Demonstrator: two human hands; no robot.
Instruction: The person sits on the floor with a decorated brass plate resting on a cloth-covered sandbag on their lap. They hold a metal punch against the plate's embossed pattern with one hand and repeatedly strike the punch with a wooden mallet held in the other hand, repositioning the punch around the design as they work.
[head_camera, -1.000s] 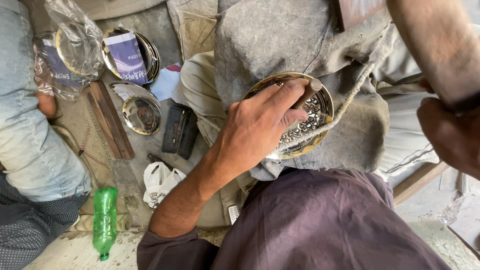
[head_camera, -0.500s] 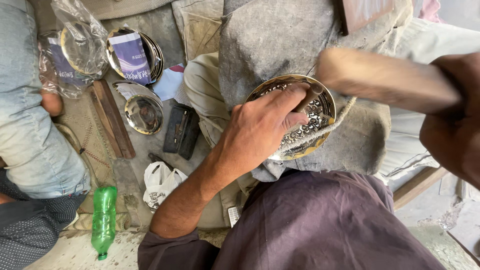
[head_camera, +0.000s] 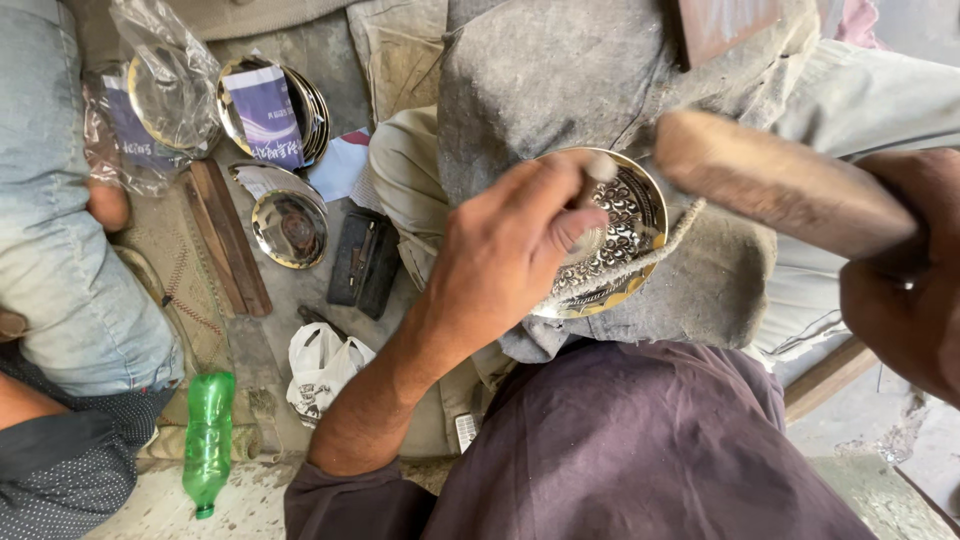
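On the grey cloth across my lap: brass plate (head_camera: 620, 235). Left hand (head_camera: 510, 255) fingers pinch a punch (head_camera: 592, 180) against it; right hand (head_camera: 905, 300) grips wooden mallet (head_camera: 780, 180). Risk, I judge: glancing blow hits my fingers.

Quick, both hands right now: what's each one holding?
Left hand: closed on a small punch tool set against the engraved metal plate.
Right hand: closed on a wooden mallet, raised.

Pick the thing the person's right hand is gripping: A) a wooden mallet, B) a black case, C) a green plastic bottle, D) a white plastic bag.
A: the right hand grips the handle of a wooden mallet raised beside the engraved metal bowl.
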